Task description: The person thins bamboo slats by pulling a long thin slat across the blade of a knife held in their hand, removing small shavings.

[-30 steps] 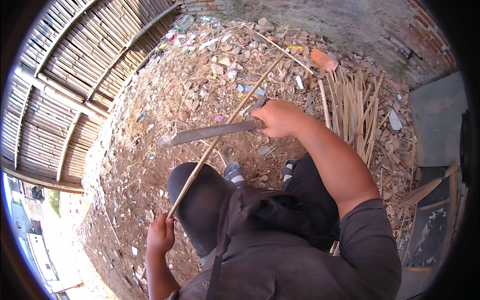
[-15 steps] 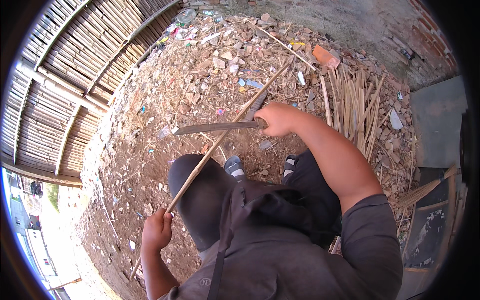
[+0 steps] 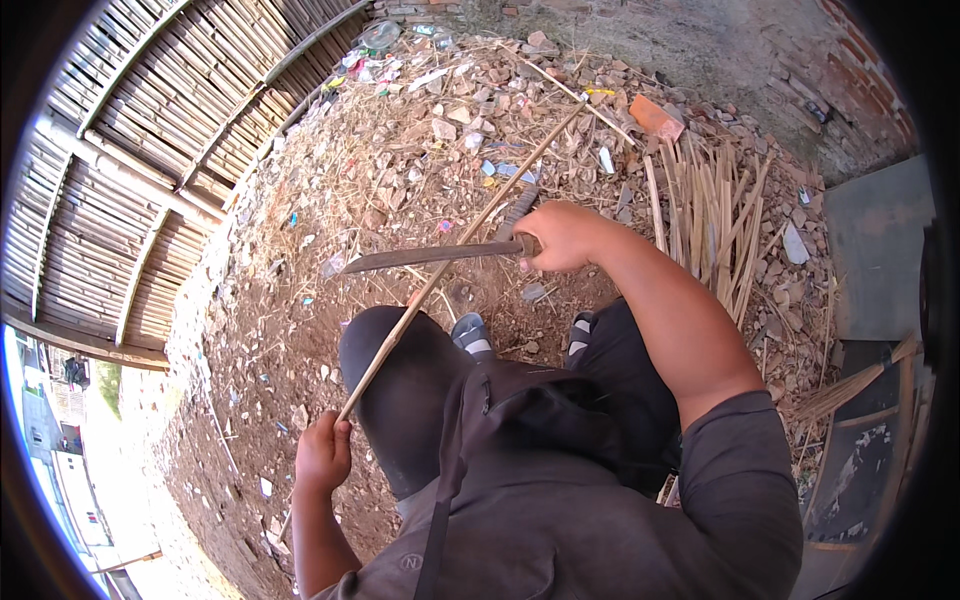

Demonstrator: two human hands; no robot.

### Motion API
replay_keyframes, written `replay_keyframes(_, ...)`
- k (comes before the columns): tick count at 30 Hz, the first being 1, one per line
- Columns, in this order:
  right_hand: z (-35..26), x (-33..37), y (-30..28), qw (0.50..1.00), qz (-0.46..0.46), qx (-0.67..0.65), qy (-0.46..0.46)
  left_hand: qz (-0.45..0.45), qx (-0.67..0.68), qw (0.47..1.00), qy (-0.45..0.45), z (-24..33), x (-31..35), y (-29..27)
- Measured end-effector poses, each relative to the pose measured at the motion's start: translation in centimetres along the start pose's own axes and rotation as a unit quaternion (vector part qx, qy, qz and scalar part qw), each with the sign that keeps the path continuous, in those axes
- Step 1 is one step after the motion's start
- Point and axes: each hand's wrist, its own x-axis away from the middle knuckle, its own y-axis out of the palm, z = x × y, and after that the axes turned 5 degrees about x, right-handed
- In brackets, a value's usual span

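Note:
My left hand (image 3: 323, 455) is closed around the near part of a long, thin bamboo strip (image 3: 395, 341). The strip slants up and to the right over my raised dark-clad knee (image 3: 385, 400), its far end above the rubble. In my right hand (image 3: 560, 238) is the handle of a machete (image 3: 420, 257). Its long brown blade points left and crosses the strip at about mid-length; whether they touch I cannot tell. Just beyond my right hand lies a dark ridged object (image 3: 520, 205), partly hidden. My sandalled feet (image 3: 472, 335) rest on the ground.
A pile of split bamboo strips (image 3: 708, 215) lies to the right. Broken brick and litter cover the ground (image 3: 380, 180), with an orange brick piece (image 3: 655, 117) near the wall (image 3: 640, 40). A bamboo fence (image 3: 150, 130) stands left, and a grey panel (image 3: 878, 250) at far right.
The bamboo strip has shifted slightly away and to the right, along with my left hand. My right hand and the machete have barely moved.

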Motion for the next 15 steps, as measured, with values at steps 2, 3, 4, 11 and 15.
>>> replay_keyframes(2,3.5,0.0,-0.4,0.992,-0.019,-0.115,0.057,0.011,-0.002,1.000,0.013,-0.6,0.1,0.9)
replay_keyframes(3,4.9,-0.1,-1.1,0.969,-0.027,-0.219,0.111,0.026,-0.011,0.999,0.017,-0.4,-0.6,1.0)
replay_keyframes(4,5.2,0.0,-0.1,0.983,0.025,-0.166,0.078,0.041,-0.020,0.999,0.022,-0.2,-1.1,1.0)
replay_keyframes(11,-2.2,-1.0,0.1,0.998,0.053,0.031,0.019,0.023,0.056,0.998,0.006,-0.2,-0.4,0.9)
replay_keyframes(15,2.5,-1.3,0.8,0.974,0.155,-0.136,0.095,0.030,0.002,0.999,0.009,-1.7,-0.7,2.0)
